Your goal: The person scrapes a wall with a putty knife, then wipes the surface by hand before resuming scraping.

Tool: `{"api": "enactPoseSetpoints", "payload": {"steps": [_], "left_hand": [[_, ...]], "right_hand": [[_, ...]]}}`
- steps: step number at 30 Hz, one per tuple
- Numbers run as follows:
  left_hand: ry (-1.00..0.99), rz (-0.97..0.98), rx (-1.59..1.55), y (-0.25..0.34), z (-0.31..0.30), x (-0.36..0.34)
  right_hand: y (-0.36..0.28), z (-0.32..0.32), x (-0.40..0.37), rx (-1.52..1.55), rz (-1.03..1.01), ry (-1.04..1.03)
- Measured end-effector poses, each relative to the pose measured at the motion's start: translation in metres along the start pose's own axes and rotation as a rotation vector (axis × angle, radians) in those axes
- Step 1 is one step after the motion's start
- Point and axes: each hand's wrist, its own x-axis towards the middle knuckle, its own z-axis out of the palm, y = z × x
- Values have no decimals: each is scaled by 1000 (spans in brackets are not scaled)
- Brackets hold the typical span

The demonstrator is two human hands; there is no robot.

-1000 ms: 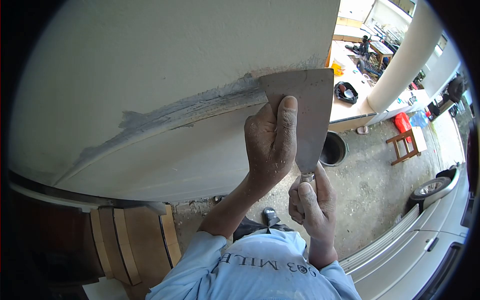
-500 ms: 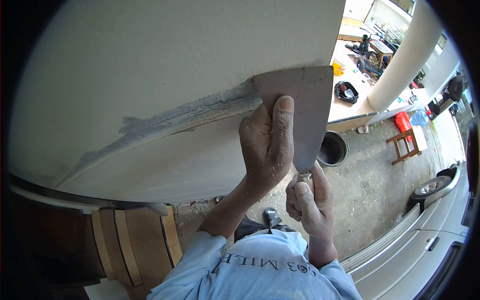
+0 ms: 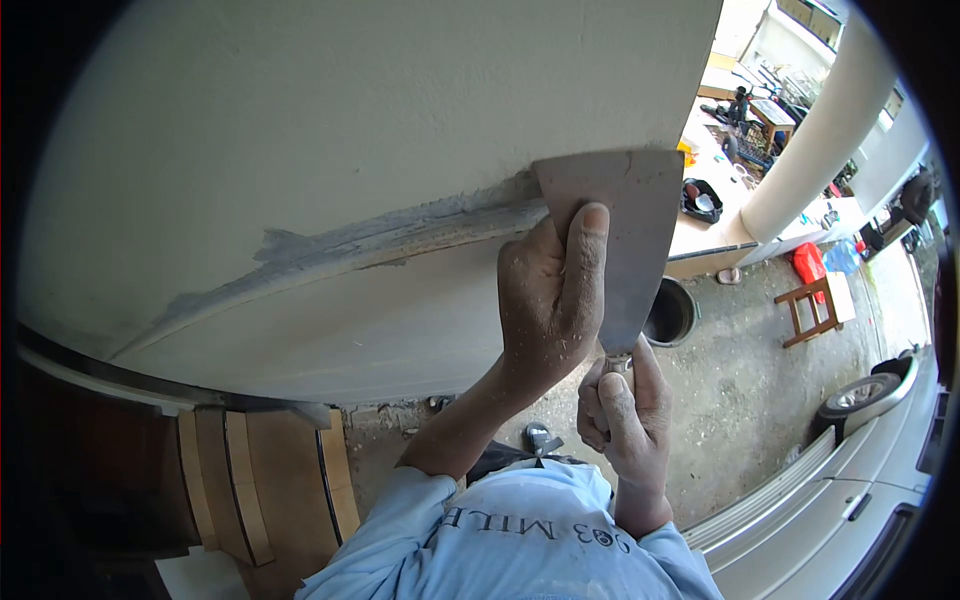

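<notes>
A wide putty knife (image 3: 640, 250) is held up with its blade's broad edge against the white ceiling-like surface, at the right end of a rough grey strip (image 3: 360, 240). My left hand (image 3: 548, 300) grips the blade from its left side, the thumb lying along the flat metal. Lower down, my right hand (image 3: 630, 415) is closed round the handle just below the metal collar, its thumb pressed on it. Pale dust and crumbs cover both hands. Most of the handle is hidden in my fingers.
Below stand a dark bucket (image 3: 672, 312), a wooden stool (image 3: 815, 308) and a silver car (image 3: 800, 520). A white column (image 3: 820, 130) rises at the right, near a black bag (image 3: 700, 202). Brown tiled steps (image 3: 285, 470) lie at lower left.
Both hands and the putty knife appear slightly lower and farther right in view. The grey strip and background have also shifted with the camera. The grip stays the same.
</notes>
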Motion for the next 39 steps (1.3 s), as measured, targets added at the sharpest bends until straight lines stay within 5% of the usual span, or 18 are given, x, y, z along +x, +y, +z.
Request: {"api": "enactPoseSetpoints", "payload": {"steps": [9, 21, 39], "left_hand": [[16, -138, -70, 22, 0, 4], [151, -79, -83, 19, 5, 11], [19, -85, -38, 11, 2, -1]], "right_hand": [[-7, 7, -9, -46, -35, 27], [-7, 12, 2, -89, -61, -30], [-12, 4, -7, -71, -23, 4]]}}
